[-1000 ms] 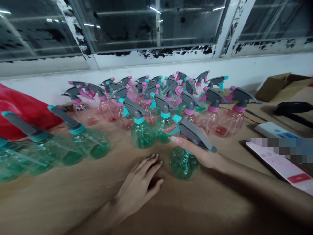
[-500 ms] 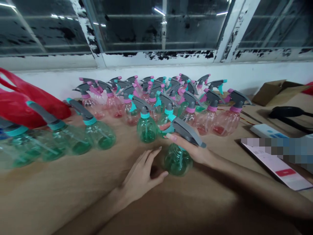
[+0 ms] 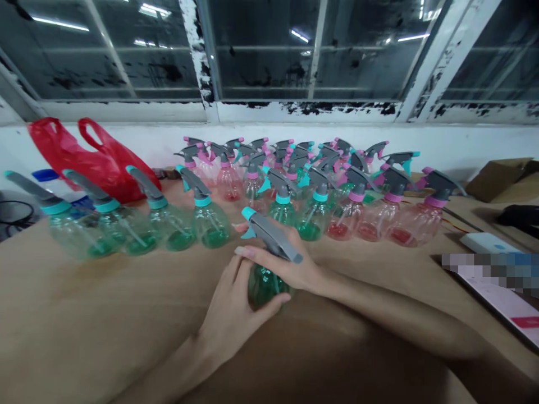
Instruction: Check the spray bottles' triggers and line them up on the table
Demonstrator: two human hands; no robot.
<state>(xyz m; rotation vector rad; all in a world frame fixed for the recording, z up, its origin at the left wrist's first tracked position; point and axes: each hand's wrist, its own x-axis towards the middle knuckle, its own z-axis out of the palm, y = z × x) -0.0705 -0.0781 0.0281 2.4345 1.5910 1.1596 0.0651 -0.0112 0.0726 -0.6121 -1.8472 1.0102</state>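
Both of my hands are on one small spray bottle [image 3: 268,279] with a clear green body and a grey head with a turquoise nozzle. My left hand [image 3: 229,306] curves round the lower body, its thumb across the near side. Higher up, my right hand [image 3: 290,261] grips the bottle at the neck, just under the spray head. Several similar green bottles stand in a row to the left, the closest being a green spray bottle [image 3: 214,224]. Behind my right hand stand other green bottles and a pink spray bottle [image 3: 343,216].
Many more pink and green bottles crowd the back of the wooden table [image 3: 126,314]. A red plastic bag [image 3: 113,168] sits at the back left. On the right lie a phone [image 3: 492,297], a white box [image 3: 488,244] and an open cardboard box [image 3: 501,182].
My left hand has closed in on the bottle's body from the left; it was apart before. My right hand keeps its grip. The view has swung left, showing more of the row.
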